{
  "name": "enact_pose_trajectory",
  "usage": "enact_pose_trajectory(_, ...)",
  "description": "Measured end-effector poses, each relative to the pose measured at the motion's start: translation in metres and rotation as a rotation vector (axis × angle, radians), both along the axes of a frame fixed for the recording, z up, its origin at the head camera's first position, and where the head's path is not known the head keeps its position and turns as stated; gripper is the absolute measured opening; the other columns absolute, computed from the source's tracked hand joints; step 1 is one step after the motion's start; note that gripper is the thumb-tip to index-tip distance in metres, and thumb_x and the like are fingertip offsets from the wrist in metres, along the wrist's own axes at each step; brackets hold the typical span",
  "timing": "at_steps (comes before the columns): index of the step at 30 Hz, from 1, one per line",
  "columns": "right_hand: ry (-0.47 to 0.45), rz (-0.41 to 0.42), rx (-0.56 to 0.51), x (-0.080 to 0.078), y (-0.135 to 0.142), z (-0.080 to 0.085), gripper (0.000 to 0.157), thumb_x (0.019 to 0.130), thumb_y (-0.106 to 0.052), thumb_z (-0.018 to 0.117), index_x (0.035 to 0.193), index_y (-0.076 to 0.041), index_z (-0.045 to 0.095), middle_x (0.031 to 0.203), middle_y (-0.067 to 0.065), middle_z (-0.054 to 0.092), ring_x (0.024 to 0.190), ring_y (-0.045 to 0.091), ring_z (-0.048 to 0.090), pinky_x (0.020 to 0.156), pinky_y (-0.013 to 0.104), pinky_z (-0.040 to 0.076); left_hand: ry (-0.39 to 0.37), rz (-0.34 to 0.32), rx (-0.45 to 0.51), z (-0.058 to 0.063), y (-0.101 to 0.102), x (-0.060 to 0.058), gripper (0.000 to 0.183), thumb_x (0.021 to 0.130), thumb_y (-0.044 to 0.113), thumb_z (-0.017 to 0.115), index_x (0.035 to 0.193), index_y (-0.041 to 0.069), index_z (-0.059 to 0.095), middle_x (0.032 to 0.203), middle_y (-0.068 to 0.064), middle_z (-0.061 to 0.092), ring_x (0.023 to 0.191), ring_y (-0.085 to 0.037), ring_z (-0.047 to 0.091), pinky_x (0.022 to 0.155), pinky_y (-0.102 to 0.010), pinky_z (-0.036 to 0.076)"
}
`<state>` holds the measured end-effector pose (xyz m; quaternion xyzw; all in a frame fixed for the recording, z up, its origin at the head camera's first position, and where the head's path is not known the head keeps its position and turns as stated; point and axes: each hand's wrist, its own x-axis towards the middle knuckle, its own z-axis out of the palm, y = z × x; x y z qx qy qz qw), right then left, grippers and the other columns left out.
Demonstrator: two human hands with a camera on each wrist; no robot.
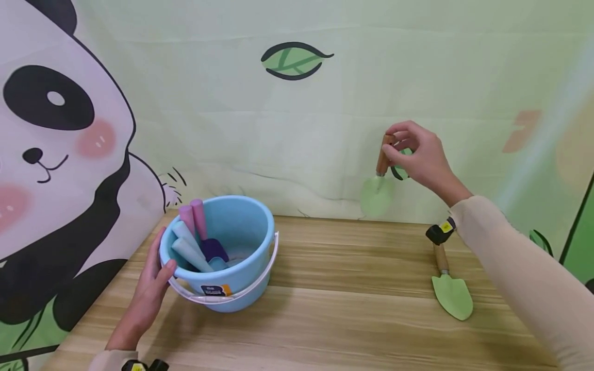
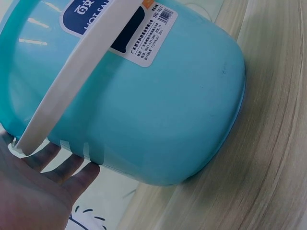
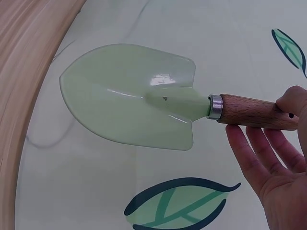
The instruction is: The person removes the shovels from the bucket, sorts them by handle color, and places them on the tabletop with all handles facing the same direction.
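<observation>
A garden trowel [image 1: 377, 196] with a pale green blade and wooden handle hangs blade-down in front of the wall, above the table's back edge. My right hand [image 1: 419, 154] pinches its handle [image 3: 247, 112] between thumb and fingers. On the table's left part stands a light blue bucket [image 1: 223, 283], its white handle [image 1: 276, 252] lowered at the front. My left hand [image 1: 150, 283] holds the bucket's left side, thumb at the rim and fingers [image 2: 84, 179] along the outer wall. Several toy shovels, with pink handles [image 1: 198, 219] and light blue handles [image 1: 187, 252], lean inside the bucket.
A second green trowel [image 1: 452, 296] lies on the wooden table [image 1: 343, 314] at the right, below my right forearm, its handle end hidden by the wrist camera [image 1: 440, 232]. Behind the table hangs a pale green cloth backdrop [image 1: 209, 129] printed with a panda and leaves.
</observation>
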<state>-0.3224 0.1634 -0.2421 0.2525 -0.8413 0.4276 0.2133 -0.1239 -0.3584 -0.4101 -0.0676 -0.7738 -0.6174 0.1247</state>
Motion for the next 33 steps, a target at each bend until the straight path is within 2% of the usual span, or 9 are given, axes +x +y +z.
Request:
enact_pose_trajectory(10, -0.007, -0.037, 0.024, -0.002, 0.011, -0.011, 0.033, 0.099, -0.029, 0.068, 0.126, -0.013, 0.064, 0.11, 0.008, 0.069, 0.089, 0.012, 0.067, 0.082, 0.033, 0.044, -0.008, -0.006, 0.002, 0.0, 0.0, -0.001, 0.065, 0.11, 0.021, 0.038, 0.164, 0.038, 0.007, 0.169, -0.006, 0.011, 0.148, -0.03, 0.023, 0.1, -0.015, 0.039)
enact_pose_trajectory(13, -0.017, -0.048, 0.032, -0.002, 0.015, -0.015, 0.032, 0.099, -0.029, 0.069, 0.126, -0.013, 0.064, 0.11, 0.008, 0.069, 0.088, 0.012, 0.068, 0.08, 0.029, 0.048, -0.02, 0.001, -0.008, 0.001, 0.001, -0.001, 0.065, 0.109, 0.024, 0.038, 0.164, 0.039, 0.006, 0.17, -0.005, 0.01, 0.15, -0.034, 0.021, 0.114, -0.039, 0.035)
enact_pose_trajectory(15, -0.028, -0.046, 0.034, -0.002, 0.018, -0.018, 0.032, 0.099, -0.028, 0.069, 0.127, -0.013, 0.064, 0.109, 0.008, 0.069, 0.087, 0.012, 0.069, 0.076, 0.025, 0.053, -0.027, 0.005, -0.014, 0.001, 0.002, -0.001, 0.065, 0.109, 0.025, 0.038, 0.164, 0.04, 0.006, 0.17, -0.004, 0.01, 0.15, -0.035, 0.02, 0.116, -0.058, 0.028)
enact_pose_trajectory(17, -0.037, -0.049, 0.039, -0.002, 0.021, -0.021, 0.032, 0.099, -0.027, 0.07, 0.127, -0.013, 0.064, 0.109, 0.009, 0.07, 0.086, 0.011, 0.07, 0.073, 0.023, 0.054, -0.031, 0.005, -0.013, 0.001, 0.002, -0.001, 0.065, 0.109, 0.026, 0.038, 0.164, 0.04, 0.006, 0.17, -0.004, 0.01, 0.15, -0.035, 0.02, 0.111, -0.071, 0.022)
enact_pose_trajectory(20, -0.053, -0.053, 0.04, 0.0, 0.025, -0.025, 0.034, 0.099, -0.027, 0.07, 0.129, -0.013, 0.064, 0.109, 0.01, 0.07, 0.085, 0.009, 0.069, 0.075, 0.023, 0.052, -0.036, 0.004, -0.016, 0.001, 0.003, -0.001, 0.065, 0.11, 0.025, 0.038, 0.164, 0.04, 0.006, 0.17, -0.003, 0.011, 0.149, -0.031, 0.021, 0.115, -0.061, 0.025)
enact_pose_trajectory(23, -0.067, -0.063, 0.048, 0.0, 0.03, -0.03, 0.034, 0.099, -0.029, 0.07, 0.129, -0.014, 0.065, 0.108, 0.01, 0.071, 0.085, 0.008, 0.068, 0.077, 0.024, 0.05, -0.036, 0.003, -0.02, 0.001, 0.002, 0.0, 0.065, 0.11, 0.024, 0.038, 0.164, 0.041, 0.006, 0.17, -0.002, 0.011, 0.15, -0.029, 0.022, 0.114, -0.041, 0.032)
enact_pose_trajectory(27, -0.08, -0.065, 0.057, -0.002, 0.036, -0.04, 0.033, 0.098, -0.028, 0.071, 0.126, -0.012, 0.066, 0.106, 0.01, 0.072, 0.086, 0.009, 0.069, 0.075, 0.02, 0.053, -0.014, -0.003, -0.003, 0.001, 0.002, 0.0, 0.065, 0.11, 0.022, 0.039, 0.164, 0.041, 0.008, 0.17, -0.002, 0.012, 0.15, -0.026, 0.021, 0.105, -0.018, 0.038)
enact_pose_trajectory(29, -0.081, -0.073, 0.07, -0.003, 0.039, -0.044, 0.032, 0.098, -0.028, 0.071, 0.125, -0.011, 0.067, 0.105, 0.011, 0.073, 0.086, 0.01, 0.07, 0.073, 0.017, 0.053, -0.001, -0.009, 0.009, 0.001, 0.002, 0.0, 0.065, 0.11, 0.021, 0.038, 0.164, 0.04, 0.008, 0.17, -0.003, 0.013, 0.149, -0.024, 0.022, 0.101, -0.012, 0.039)
enact_pose_trajectory(33, -0.1, -0.09, 0.093, -0.004, 0.045, -0.054, 0.032, 0.098, -0.028, 0.071, 0.125, -0.011, 0.067, 0.106, 0.012, 0.074, 0.086, 0.013, 0.071, 0.07, 0.017, 0.054, 0.009, -0.011, 0.018, 0.001, 0.002, 0.001, 0.065, 0.11, 0.02, 0.038, 0.165, 0.039, 0.009, 0.169, -0.003, 0.014, 0.148, -0.02, 0.024, 0.099, -0.011, 0.04)
